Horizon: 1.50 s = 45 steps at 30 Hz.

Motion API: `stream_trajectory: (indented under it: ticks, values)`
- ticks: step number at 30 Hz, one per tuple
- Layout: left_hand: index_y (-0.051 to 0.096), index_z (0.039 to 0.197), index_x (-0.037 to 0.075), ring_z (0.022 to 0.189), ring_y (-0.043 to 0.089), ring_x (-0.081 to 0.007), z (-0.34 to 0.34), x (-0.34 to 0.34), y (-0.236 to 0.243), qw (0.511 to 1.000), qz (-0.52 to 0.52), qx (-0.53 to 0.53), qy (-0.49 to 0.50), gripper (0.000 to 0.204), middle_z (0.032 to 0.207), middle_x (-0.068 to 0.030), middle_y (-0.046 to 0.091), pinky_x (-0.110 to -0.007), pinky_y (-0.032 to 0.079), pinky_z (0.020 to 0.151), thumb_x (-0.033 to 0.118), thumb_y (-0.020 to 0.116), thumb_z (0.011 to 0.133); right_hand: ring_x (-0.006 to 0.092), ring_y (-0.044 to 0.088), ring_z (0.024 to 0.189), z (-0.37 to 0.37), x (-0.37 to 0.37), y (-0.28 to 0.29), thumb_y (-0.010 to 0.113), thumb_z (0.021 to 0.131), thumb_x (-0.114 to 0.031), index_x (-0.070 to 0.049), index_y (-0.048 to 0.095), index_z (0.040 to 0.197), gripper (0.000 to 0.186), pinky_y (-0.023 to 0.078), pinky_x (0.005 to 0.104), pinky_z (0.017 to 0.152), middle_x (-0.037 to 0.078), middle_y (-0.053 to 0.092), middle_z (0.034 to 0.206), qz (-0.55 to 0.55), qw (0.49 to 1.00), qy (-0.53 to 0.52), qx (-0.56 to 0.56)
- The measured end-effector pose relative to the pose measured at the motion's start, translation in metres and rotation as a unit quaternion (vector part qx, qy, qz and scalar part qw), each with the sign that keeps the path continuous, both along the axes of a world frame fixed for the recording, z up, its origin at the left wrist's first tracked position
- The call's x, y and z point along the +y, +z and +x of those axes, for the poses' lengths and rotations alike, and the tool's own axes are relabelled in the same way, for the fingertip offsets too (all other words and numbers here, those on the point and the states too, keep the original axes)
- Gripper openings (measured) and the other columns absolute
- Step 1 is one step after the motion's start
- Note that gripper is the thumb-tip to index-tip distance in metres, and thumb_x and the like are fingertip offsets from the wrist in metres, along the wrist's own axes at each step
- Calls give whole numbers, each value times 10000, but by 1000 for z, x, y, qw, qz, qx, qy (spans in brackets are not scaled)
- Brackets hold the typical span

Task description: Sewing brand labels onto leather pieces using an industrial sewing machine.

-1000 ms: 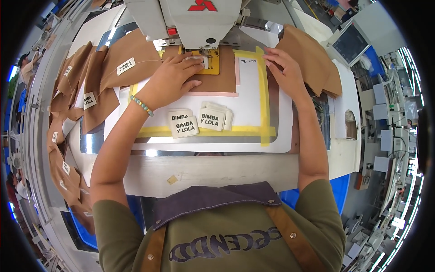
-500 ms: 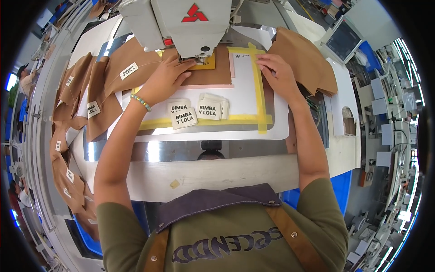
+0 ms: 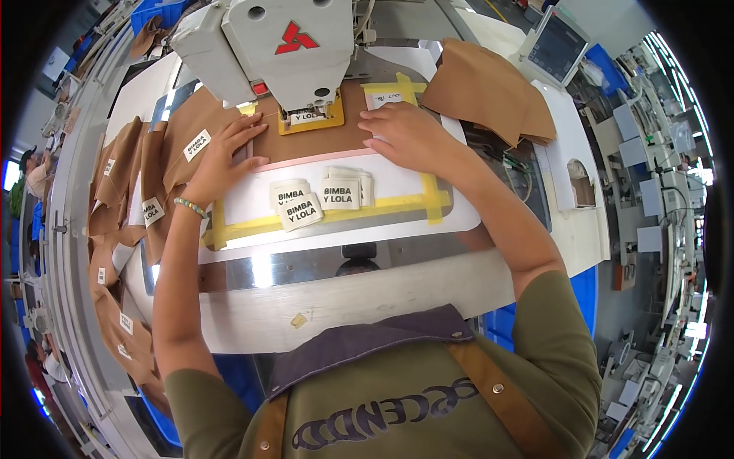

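Observation:
A brown fabric panel (image 3: pixel 306 145) lies beneath the sewing machine head (image 3: pixel 283 57), on a white board (image 3: pixel 252 200) edged with yellow tape. Under the machine, a yellow clamp frame (image 3: pixel 334 120) surrounds a white printed label (image 3: pixel 308 116). My left hand (image 3: pixel 226 159) rests at the panel's left part, fingers spread, holding nothing. On the panel's right edge my right hand (image 3: pixel 409 136) lies with fingers stretched out, nothing visibly gripped. Loose white labels, a left pile (image 3: pixel 300 212) and a right pile (image 3: pixel 341 193), sit on the board nearer to me.
Labelled brown pieces (image 3: pixel 157 164) drape over the table's left side. More brown pieces (image 3: pixel 489 88) are stacked at the back right, with a screen (image 3: pixel 556 46) beyond. The table's front edge (image 3: pixel 367 294) runs close to my body.
My left hand has drawn back from the needle area, fingers spreading. My right hand has moved left onto the panel's edge. A label now shows inside the clamp frame. The view has shifted slightly.

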<state>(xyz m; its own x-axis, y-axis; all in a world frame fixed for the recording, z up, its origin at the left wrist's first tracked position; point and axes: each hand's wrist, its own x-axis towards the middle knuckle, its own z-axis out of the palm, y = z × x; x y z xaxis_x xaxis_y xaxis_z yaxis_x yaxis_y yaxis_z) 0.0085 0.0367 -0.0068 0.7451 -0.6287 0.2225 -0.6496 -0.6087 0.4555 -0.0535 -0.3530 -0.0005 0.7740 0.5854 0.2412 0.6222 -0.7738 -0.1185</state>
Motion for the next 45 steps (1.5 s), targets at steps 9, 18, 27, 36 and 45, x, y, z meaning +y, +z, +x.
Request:
stream_trajectory:
  ticks: [9,18,27,36,45]
  values:
    - [780,1326,49,1357,646,-325,-2,-20,-19,973,70,-218,7,369,1431,-125,729,-445,526,1141,232,758,1005,339,655,1328,-14,10,15,695,1037,-341,-13,752,1336,447,526,447,1128,150,708,1466,-29,999,-28,13]
    - [775,1213,8,1201,721,-288,-20,-46,-12,967,58,-242,-52,276,1296,-125,783,-401,606,1010,168,741,991,258,746,1071,-29,-1,1,710,939,-180,-21,769,1154,274,563,400,981,105,792,1161,-194,971,-41,-132]
    - [769,1179,4,1282,699,-310,-36,53,-13,949,149,-277,-20,231,1297,-130,772,-445,566,1081,99,705,978,251,723,1136,-58,-1,21,808,891,-195,-87,771,1173,303,567,415,978,63,775,1215,-15,992,8,-128]
    - [746,1366,63,1435,588,-338,-15,137,-12,935,213,-238,153,438,1505,-96,680,-486,479,1201,-25,623,956,250,664,1259,-16,-100,8,762,920,-177,-86,793,1170,268,495,436,1100,43,754,1273,-134,954,-174,-206]
    - [727,1316,50,1371,631,-348,-44,37,21,962,73,-256,64,495,1465,-111,691,-489,506,1152,-107,603,863,244,664,1295,-17,-114,8,784,946,-200,-81,822,1085,187,473,433,1151,21,784,1254,-104,957,-175,-208]
